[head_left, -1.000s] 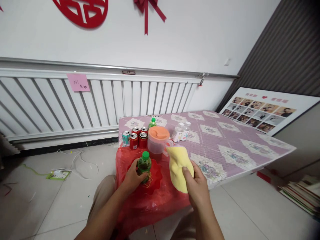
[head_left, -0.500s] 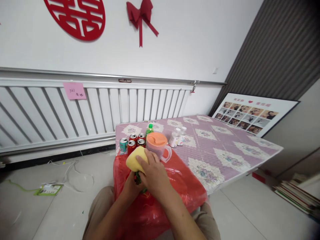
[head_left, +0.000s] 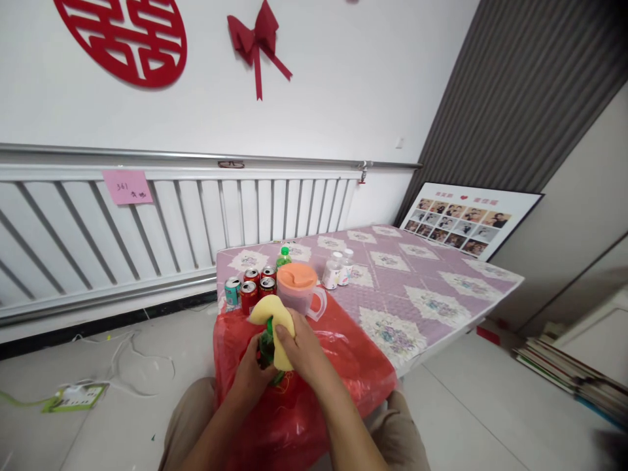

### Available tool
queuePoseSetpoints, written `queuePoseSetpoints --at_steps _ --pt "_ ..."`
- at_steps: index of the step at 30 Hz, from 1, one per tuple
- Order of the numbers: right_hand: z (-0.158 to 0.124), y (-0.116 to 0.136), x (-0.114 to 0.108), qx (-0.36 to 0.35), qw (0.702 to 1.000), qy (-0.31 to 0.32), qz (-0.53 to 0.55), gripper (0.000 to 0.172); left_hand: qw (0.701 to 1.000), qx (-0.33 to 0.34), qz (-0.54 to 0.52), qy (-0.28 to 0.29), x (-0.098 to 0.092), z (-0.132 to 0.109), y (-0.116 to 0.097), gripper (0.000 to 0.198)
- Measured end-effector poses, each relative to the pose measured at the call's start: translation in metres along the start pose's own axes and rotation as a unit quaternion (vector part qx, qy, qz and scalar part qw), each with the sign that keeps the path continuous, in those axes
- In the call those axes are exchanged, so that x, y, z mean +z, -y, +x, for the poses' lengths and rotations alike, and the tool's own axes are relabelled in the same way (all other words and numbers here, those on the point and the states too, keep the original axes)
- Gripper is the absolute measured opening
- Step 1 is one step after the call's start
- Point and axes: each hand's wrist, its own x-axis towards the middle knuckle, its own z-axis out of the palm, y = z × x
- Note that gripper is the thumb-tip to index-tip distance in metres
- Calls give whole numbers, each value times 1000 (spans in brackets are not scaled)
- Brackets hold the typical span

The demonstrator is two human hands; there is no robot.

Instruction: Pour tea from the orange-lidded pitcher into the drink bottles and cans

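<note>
Green bottle [head_left: 266, 347] — I have it mid-view, held above or on the red sheet [head_left: 343, 340]; whether its base touches down, I cannot tell. From the left, a turquoise can [head_left: 232, 292] and four red cans [head_left: 248, 299] stand grouped, with a second bottle [head_left: 283, 260] near them. Closer to me, the left hand [head_left: 252, 376] is curled round the held bottle's side. Next comes the yellow cloth [head_left: 272, 307], bent over at the top and hanging along the bottle's right, pinched between thumb and fingers of the right hand [head_left: 307, 347]. A second ago I saw the cloth well apart from the bottle; now it is folded about the green cap [head_left: 269, 324] — so I judge both hands are on one job. Beyond stands the orange-lidded jug [head_left: 294, 297], then two white-capped bottles [head_left: 332, 273].
</note>
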Motion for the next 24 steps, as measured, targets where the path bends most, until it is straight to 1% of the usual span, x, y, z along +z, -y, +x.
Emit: queuePoseSetpoints --at_steps 5,11,14,17,20,22,24 --pt "-20 -18 12 23 998 -48 26 40 999 26 21 -13 1 0 1 61" --pt "-37 -33 20 59 995 -62 43 43 999 28 29 -24 2 -3 4 58" --pt "-42 -31 21 58 994 -91 21 45 998 21 38 -34 2 -6 3 55" --pt "-44 -24 22 21 991 -130 -8 47 996 14 63 -57 3 -8 -3 51" --pt "-43 -17 24 -9 988 -149 -28 47 993 1 88 -79 5 -9 -10 42" --pt "-42 -17 26 -10 989 -144 -37 50 993 1 94 -72 3 -7 -11 39" --pt "-43 -19 28 1 990 -136 -42 51 994 11 92 -50 -1 -5 -6 45"
